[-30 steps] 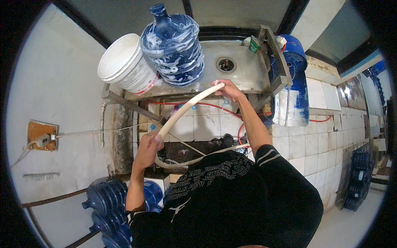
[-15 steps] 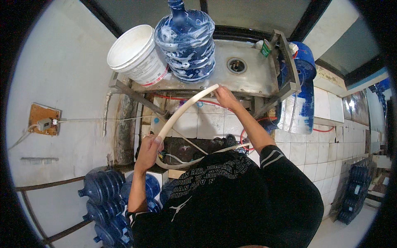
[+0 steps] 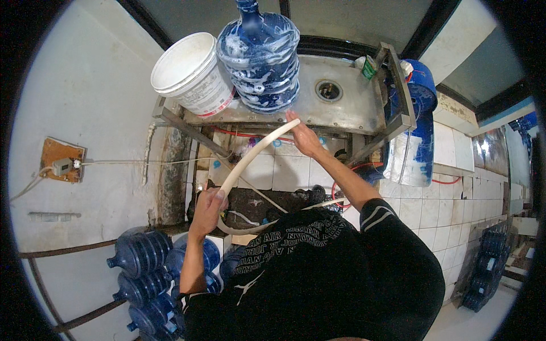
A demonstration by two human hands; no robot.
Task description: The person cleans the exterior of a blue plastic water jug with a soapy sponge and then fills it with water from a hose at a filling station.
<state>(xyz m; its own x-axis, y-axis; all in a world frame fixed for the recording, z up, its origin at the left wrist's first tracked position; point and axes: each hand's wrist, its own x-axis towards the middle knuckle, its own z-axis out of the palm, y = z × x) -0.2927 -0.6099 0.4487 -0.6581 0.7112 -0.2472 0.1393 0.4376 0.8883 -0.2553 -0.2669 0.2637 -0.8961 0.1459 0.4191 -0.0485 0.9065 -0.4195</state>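
A cream-white hose [image 3: 254, 154] arcs up in front of me, with my left hand [image 3: 208, 209] wrapped round its lower bend. The fingers of my right hand [image 3: 305, 138] are stretched out beside the hose's free end, which rests against them. From my left hand the hose curves down and back past my shirt. Just beyond the free end, a blue water jug [image 3: 261, 65] stands upright on the metal table [image 3: 350, 108], streaked with white foam. No water shows at the hose end.
A white bucket [image 3: 185, 71] tilts beside the jug on the table, which has a round drain [image 3: 329, 91]. To the right stands a blue drum [image 3: 418, 91]. Several blue jugs [image 3: 142, 256] are stacked at lower left. A red hose [image 3: 335, 190] runs below the table.
My right hand's fingers have straightened from their curl round the hose end. The left hand keeps its grip, and the view has shifted slightly.
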